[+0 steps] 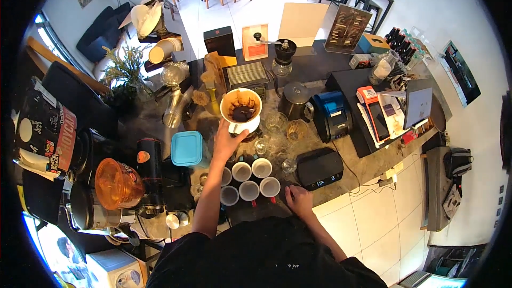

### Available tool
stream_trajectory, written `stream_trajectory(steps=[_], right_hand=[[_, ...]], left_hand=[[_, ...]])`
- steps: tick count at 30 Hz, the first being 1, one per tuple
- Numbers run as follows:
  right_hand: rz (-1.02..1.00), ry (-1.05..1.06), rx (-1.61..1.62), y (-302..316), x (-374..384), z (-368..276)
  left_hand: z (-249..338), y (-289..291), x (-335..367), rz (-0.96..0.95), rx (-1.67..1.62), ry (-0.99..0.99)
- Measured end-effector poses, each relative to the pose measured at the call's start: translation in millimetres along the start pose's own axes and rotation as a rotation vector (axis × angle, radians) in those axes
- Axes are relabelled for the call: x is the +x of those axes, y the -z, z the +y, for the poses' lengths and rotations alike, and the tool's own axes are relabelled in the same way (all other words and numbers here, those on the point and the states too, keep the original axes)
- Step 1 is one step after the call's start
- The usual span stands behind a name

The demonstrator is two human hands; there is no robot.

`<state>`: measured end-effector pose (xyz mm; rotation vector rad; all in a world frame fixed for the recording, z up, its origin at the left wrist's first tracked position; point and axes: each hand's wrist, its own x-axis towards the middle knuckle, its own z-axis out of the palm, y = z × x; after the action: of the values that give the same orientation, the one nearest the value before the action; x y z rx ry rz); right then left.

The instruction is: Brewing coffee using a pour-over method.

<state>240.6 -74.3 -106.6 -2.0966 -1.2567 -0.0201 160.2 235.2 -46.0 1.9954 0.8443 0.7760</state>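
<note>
My left hand (228, 140) is closed on the near side of a white coffee dripper (242, 127). Inside the dripper, a paper filter (253, 96) holds dark wet coffee grounds (242, 113). Beneath it part of a dark glass vessel shows; the hand and dripper hide the rest. Several white-lined mugs (249, 190) stand in two rows between my arms, some with red handles. My right hand (299, 200) rests at the counter's near edge, right of the mugs, with its fingers curled and nothing seen in them. Beyond it sits a black digital scale (319, 168).
Small glasses (288, 166) and a glass server (296, 130) stand right of the dripper. Behind are a steel kettle (295, 101) and a hand grinder (284, 53). A blue-lidded container (187, 148) lies left of my arm, near an orange tub (118, 183). A blue-black printer (332, 117) stands right.
</note>
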Motion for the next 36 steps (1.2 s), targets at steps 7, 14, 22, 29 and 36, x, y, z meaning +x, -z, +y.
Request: stream_trajectory(steps=[7, 14, 22, 29, 36], right_hand=[[-0.024, -0.028, -0.014, 2, 1, -2], [0.012, -0.028, 0.008, 2, 2, -4], [-0.003, -0.034, -0.005, 4, 2, -5], [0.002, -0.025, -0.003, 3, 2, -4], [0.009, -0.015, 0.014, 4, 4, -6]], left_hand=[[2, -4, 0, -0.005, 0.002, 0.031], [3, -9, 3, 0.070, 0.073, 0.010], [-4, -24, 9, 0.223, -0.133, -0.073], [-15, -28, 17, 0.158, -0.186, -0.061], [-39, -36, 23, 0.145, -0.215, -0.038]])
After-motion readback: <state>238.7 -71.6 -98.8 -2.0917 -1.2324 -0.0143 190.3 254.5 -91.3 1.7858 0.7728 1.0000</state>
